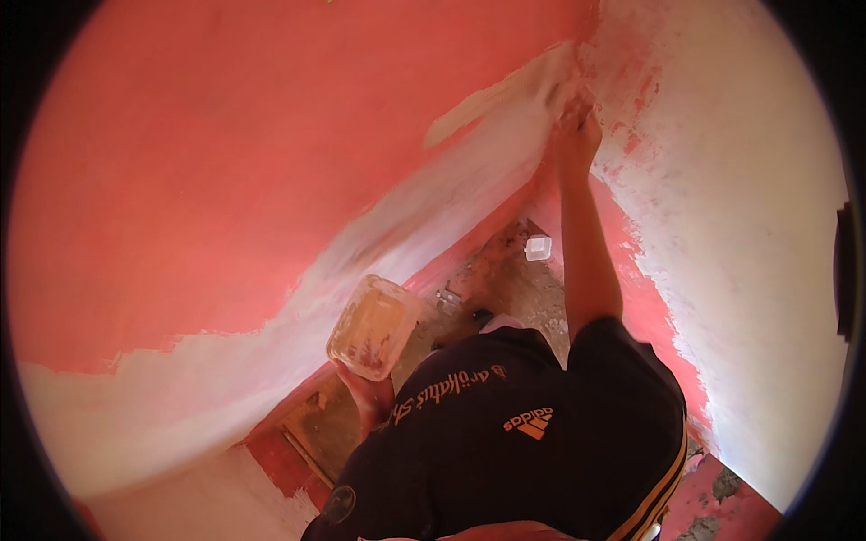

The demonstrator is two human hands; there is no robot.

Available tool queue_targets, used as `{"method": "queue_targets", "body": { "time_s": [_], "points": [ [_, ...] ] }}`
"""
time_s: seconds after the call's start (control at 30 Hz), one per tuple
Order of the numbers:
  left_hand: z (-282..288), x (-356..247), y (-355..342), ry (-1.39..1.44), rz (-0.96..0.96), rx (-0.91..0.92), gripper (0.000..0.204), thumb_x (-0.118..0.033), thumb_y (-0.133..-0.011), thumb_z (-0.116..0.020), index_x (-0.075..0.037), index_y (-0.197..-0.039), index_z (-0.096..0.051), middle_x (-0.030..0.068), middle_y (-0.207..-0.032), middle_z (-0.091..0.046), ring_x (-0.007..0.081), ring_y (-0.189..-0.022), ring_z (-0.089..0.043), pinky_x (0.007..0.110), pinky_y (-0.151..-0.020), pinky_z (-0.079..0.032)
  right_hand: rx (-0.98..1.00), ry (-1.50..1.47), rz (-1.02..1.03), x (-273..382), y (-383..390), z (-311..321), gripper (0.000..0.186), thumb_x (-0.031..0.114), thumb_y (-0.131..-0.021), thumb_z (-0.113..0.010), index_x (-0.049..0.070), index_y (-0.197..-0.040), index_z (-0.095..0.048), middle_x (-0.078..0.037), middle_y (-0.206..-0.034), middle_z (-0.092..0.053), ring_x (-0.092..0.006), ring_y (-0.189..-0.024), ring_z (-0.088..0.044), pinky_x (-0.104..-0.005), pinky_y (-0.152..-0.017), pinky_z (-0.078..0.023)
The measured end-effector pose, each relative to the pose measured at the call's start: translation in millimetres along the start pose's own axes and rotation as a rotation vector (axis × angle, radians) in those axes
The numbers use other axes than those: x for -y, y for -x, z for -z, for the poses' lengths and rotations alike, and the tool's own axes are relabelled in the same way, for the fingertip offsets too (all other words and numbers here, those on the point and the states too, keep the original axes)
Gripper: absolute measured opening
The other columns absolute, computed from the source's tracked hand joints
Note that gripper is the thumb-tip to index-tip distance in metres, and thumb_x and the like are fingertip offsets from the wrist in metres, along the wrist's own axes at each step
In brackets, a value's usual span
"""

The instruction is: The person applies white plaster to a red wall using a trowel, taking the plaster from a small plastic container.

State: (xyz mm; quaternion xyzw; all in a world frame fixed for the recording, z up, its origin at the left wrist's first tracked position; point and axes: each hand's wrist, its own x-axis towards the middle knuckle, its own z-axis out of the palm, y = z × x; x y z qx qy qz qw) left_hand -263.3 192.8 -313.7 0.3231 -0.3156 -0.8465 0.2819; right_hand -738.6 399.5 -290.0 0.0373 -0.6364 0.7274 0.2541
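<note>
My left hand point(368, 395) grips a rectangular plastic tub point(373, 326) by its lower edge, in front of my body. Pale, brownish smears coat the tub's inside. Up at the corner where two walls meet, my outstretched right hand point(578, 131) is closed close to the surface. Blur and shadow hide what its fingers hold. The left wall point(225, 180) is coral red above, with a rough-edged whitish band point(361, 243) below. A thin pale streak point(492, 99) runs over the red near the corner. Whitish coating with red patches covers the right wall point(740, 225).
A small white square container point(538, 248) stands on the dirty floor point(541, 298) by the corner. Small litter point(447, 298) lies beside the left wall's foot. A brown panel with a wooden edge point(307, 455) is low at the left. Dark crumbs point(724, 485) lie on a red surface, lower right.
</note>
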Motion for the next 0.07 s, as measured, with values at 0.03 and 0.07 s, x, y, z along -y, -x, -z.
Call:
{"method": "queue_targets", "body": {
  "time_s": [0.03, 0.07],
  "points": [
    [1, 0, 0, -0.002, -0.001, 0.023, 0.073, -0.063, -0.104, -0.035, -0.013, -0.157, -0.030, 0.0119, -0.158, -0.039, 0.0323, -0.144, -0.039, 0.050, -0.119, -0.032, 0.035, 0.096, 0.184, -10, -26, -4, 0.022, 0.025, -0.106, -0.055, 0.006, -0.103, -0.065, -0.001, -0.088, -0.061, -0.0107, -0.075, -0.054, -0.0265, -0.068, -0.044],
    [2, -1, -2, 0.002, 0.002, 0.038, 0.074, -0.064, -0.104, -0.036, -0.014, -0.157, -0.029, 0.0117, -0.159, -0.038, 0.0318, -0.146, -0.037, 0.050, -0.120, -0.030, -0.019, 0.207, 0.448, -24, -28, -16, 0.019, 0.024, -0.104, -0.059, 0.007, -0.103, -0.066, -0.004, -0.092, -0.066, -0.0140, -0.077, -0.058, -0.0284, -0.070, -0.047]
  ]
}}
